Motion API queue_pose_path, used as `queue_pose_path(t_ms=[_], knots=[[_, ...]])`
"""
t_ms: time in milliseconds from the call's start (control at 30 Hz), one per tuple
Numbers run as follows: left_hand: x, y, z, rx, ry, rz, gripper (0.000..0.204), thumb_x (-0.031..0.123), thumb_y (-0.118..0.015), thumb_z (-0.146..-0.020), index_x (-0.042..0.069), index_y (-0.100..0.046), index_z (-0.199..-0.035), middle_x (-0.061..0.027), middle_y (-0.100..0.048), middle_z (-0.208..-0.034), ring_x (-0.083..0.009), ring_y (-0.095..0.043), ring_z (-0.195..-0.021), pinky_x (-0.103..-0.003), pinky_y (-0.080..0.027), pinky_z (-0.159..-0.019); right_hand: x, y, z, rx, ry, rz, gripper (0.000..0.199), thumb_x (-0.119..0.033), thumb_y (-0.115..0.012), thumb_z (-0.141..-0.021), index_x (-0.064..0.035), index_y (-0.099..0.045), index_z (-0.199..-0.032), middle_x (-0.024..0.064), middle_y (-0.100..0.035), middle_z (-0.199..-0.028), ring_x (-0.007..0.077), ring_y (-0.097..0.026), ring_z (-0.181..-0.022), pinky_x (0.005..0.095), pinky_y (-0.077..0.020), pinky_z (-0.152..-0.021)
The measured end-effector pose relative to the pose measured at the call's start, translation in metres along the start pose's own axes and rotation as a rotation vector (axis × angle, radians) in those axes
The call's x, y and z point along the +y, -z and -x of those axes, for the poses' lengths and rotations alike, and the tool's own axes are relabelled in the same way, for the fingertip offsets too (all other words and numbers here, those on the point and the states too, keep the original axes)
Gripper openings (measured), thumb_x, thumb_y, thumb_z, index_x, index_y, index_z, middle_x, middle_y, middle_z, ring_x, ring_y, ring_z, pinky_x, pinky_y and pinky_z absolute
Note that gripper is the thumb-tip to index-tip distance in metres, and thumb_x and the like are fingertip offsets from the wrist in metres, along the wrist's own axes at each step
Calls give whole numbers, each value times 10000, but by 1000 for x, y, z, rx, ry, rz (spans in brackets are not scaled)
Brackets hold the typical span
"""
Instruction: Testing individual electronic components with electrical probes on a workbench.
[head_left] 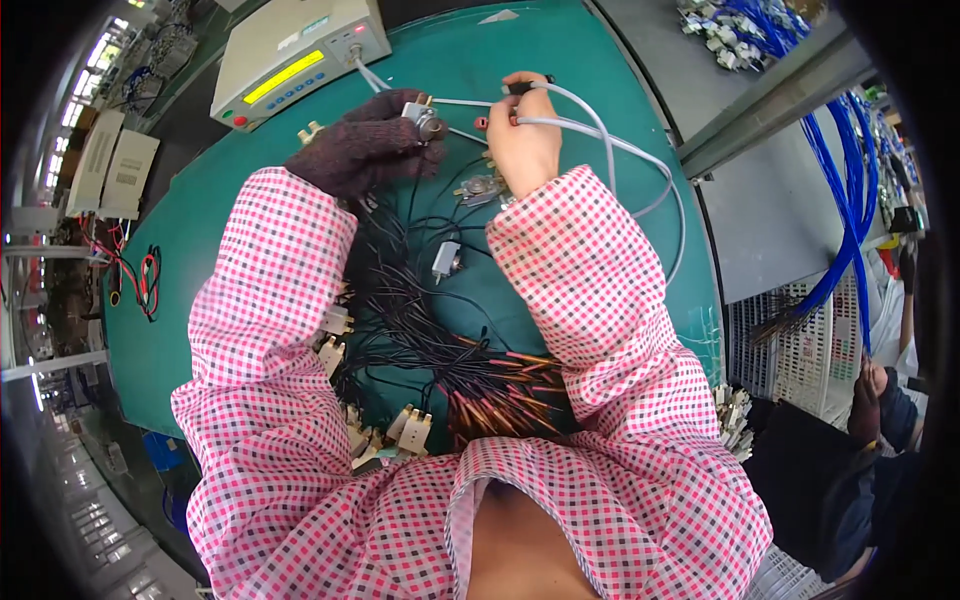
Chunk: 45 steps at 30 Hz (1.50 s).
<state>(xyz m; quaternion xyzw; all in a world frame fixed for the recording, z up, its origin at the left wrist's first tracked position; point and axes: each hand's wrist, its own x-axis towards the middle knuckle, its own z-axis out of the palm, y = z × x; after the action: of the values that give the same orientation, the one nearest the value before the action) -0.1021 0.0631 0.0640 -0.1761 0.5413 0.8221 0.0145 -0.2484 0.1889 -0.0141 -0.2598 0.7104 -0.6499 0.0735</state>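
Observation:
My left hand, in a dark brown knitted glove, is closed around a small grey-and-metal connector with a brass pin on top. A thin black cable hangs below this hand. To its right, my bare right hand grips test leads with grey cables; a black end and a red end show at its fingers. Below the hands lies a bundle of black cables with copper-coloured ends. A loose white connector rests beside it, and several white connectors with brass prongs lie nearer me.
A beige test instrument with a lit yellow display stands at the far left of the green mat. Red and black leads lie at its left edge. Blue cables hang at right, past a metal post. Another person's hand shows there.

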Motion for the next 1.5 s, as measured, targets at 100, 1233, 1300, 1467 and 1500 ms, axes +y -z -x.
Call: queue_pose_path(t_ms=[100,1233,1300,1467,1500], knots=[[-2,10,2,-48,-53,-109,573,242,-652,-843,58,-404,-1326,-131,-587,-1104,-199,-599,-955,-320,-491,-828,-10,-4,2,-29,157,366,306,-63,-565,-762,-15,-496,-1056,197,-582,-881,395,-592,-756,445,-487,-668],[-28,38,5,266,-638,-757,369,297,-554,-874,66,-560,-1162,-28,-627,-868,-70,-489,-639,-212,-385,-523,-65,-15,46,-453,-173,-696,367,76,-423,-802,-79,-416,-1134,120,-520,-962,112,-509,-473,230,-417,-390],[-26,30,3,241,-1129,-1357,371,300,-558,-868,69,-560,-1159,-19,-627,-837,-65,-486,-623,-211,-379,-508,-62,-17,47,-458,-180,-692,333,63,-435,-839,-76,-407,-1141,114,-507,-983,97,-526,-523,230,-436,-413],[-18,15,14,415,-91,-331,359,257,-555,-871,32,-548,-1151,-116,-580,-1067,-161,-587,-871,-275,-483,-662,-64,-16,48,-465,-165,-643,329,63,-444,-845,-77,-409,-1141,107,-502,-988,98,-536,-550,230,-441,-422],[-23,20,12,416,-89,-331,359,257,-555,-871,32,-548,-1151,-116,-580,-1067,-161,-587,-871,-275,-483,-662,-65,-16,48,-464,-159,-649,328,63,-449,-846,-77,-410,-1140,105,-502,-986,102,-537,-551,230,-441,-423]])
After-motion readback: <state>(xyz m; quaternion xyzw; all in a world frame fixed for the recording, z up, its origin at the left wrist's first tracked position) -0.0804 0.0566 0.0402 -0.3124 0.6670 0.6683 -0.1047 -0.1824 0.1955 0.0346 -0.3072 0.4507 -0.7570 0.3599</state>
